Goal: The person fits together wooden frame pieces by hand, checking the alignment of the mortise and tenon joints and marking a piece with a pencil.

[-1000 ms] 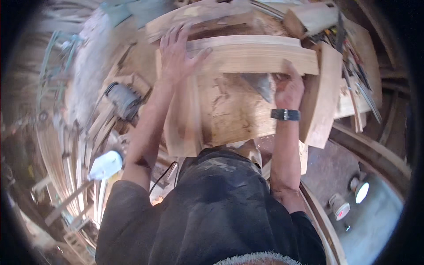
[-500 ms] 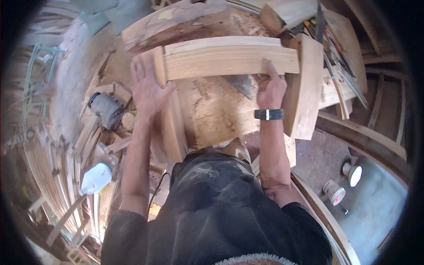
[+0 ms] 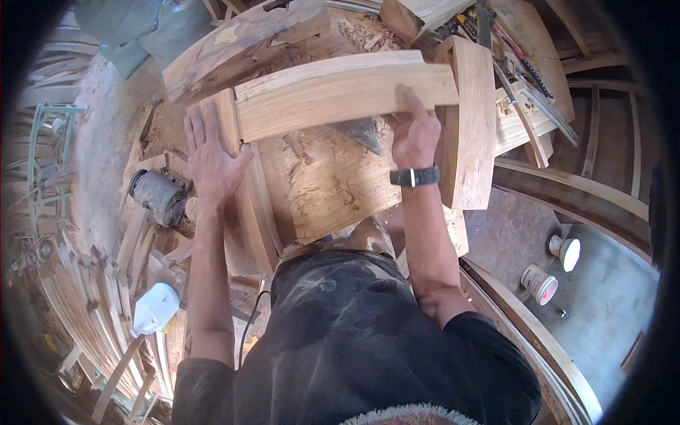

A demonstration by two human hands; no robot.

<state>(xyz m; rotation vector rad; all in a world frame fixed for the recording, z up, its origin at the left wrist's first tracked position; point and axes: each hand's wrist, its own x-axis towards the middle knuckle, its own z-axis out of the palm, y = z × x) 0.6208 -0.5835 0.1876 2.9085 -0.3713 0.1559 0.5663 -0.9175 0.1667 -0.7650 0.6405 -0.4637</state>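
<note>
A pale wooden crosspiece (image 3: 326,92) lies between a left curved timber (image 3: 258,212) and a right upright timber (image 3: 469,142). My left hand (image 3: 212,156) lies spread on the left timber, just below the crosspiece's left end. My right hand (image 3: 418,138), with a dark wristwatch, grips the crosspiece near its right end, index finger on its face and the other fingers curled, partly hidden. A rough board (image 3: 326,191) with shavings lies within the frame of timbers, and a dark pointed metal piece (image 3: 354,134) shows under the crosspiece.
Another timber (image 3: 227,49) lies behind. A dark cylindrical can (image 3: 159,198) and white jug (image 3: 154,308) sit left among wood strips (image 3: 78,297). Tools (image 3: 524,64) lie upper right; two buckets (image 3: 538,283) stand lower right beside a long curved timber (image 3: 524,326).
My left hand has moved off the crosspiece down onto the left timber. The timbers and my right hand appear further left in view, and the crosspiece's left end now sits against the left timber.
</note>
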